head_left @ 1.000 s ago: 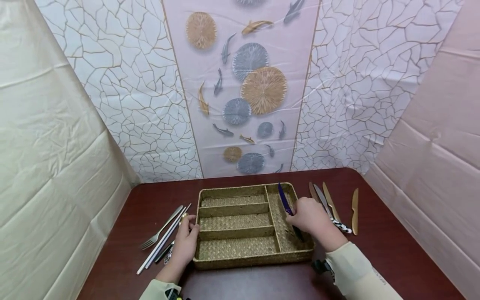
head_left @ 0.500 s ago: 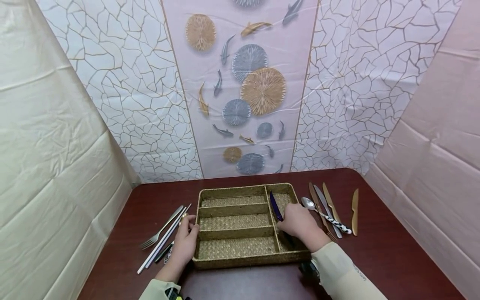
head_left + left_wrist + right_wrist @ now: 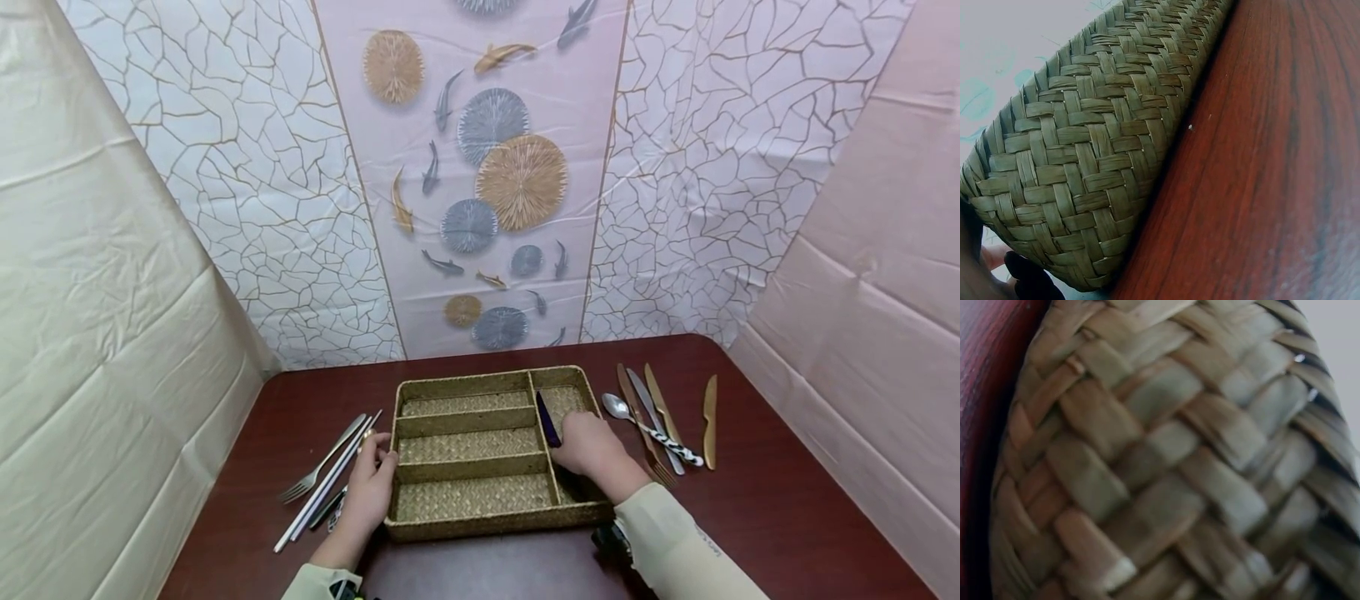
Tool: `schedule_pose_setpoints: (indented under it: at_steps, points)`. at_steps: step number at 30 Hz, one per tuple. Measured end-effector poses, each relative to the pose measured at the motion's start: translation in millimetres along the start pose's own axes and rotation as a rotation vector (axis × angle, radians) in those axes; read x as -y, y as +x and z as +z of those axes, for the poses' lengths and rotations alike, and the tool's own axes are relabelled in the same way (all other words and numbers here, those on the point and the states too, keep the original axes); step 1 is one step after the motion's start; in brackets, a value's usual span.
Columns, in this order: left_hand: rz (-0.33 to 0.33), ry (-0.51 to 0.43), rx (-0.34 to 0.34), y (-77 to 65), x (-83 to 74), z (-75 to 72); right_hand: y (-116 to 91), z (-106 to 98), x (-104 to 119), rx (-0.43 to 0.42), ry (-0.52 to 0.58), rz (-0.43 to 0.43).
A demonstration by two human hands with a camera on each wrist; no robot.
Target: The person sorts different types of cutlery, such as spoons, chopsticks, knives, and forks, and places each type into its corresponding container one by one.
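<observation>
A woven tray [image 3: 472, 527] with several compartments lies on the dark red table. My right hand [image 3: 592, 450] is down in its right-hand compartment and grips a dark blue knife [image 3: 547, 421], whose blade points away along the divider; the handle is mostly hidden by the hand. At the tray's left edge my left hand [image 3: 369, 483] rests with its fingers against the outer wall. The left wrist view shows the woven wall [image 3: 1085, 144] with dark fingertips at its lower corner. In the right wrist view the wall [image 3: 1160, 462] fills nearly everything and the hand is out of sight.
Left of the tray lie a fork [image 3: 311, 475], chopsticks [image 3: 322, 492] and other cutlery partly behind the left hand. To the right are a spoon with a patterned handle [image 3: 660, 437], a brown fork [image 3: 652, 458], several knives and a separate gold knife [image 3: 709, 421].
My right hand has moved left and lower into the right-hand compartment with the blue knife, uncovering the spoon and brown fork beside the tray. The left hand has stayed in place.
</observation>
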State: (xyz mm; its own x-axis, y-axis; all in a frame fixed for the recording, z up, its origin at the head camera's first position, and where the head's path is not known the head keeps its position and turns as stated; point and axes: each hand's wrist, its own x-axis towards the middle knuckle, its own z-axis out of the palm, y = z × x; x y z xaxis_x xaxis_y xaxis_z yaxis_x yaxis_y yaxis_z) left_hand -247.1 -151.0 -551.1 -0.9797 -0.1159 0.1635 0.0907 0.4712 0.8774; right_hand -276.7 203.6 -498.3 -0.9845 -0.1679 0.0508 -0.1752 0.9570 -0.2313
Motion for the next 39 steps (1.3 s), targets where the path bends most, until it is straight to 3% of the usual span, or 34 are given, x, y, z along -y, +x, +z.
schedule_pose_setpoints:
  at_steps: [7, 14, 39]
  points:
    - [-0.001, -0.009, -0.004, -0.3, 0.1, 0.4, 1.9, 5.3, -1.4, -0.007, -0.029, -0.029]
    - [0.015, -0.016, -0.004, 0.2, -1.9, 1.5, 3.0, 7.3, -1.8, 0.031, -0.045, 0.008]
    - [0.022, -0.04, -0.006, -1.7, -1.7, 3.1, -1.1, 3.7, -1.7, -0.019, 0.04, -0.025]
